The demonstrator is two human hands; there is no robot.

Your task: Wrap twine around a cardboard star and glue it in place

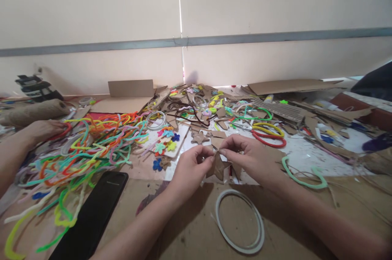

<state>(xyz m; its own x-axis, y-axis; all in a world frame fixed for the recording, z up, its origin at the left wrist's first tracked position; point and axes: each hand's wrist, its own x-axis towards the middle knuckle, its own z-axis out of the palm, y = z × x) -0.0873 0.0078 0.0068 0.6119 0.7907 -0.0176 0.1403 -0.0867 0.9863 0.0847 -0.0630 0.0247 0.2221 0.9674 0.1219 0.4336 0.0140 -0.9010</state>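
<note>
At the middle of the frame, both hands, the left [196, 166] and the right [241, 154], are pinching the top tip of a brown cardboard star [217, 167] between fingers and thumbs, holding it just above the counter [190, 227], with a second star [200, 136] lying close behind it. Nearest below them, at lower center, I can see a white ring of tape [239, 221], while a bright tangle of pipe cleaners [92, 145] spreads across the left side beside a black phone [92, 215]. Over at the left edge, another person's hand [45, 130] reaches in by a roll of twine [36, 113].
</note>
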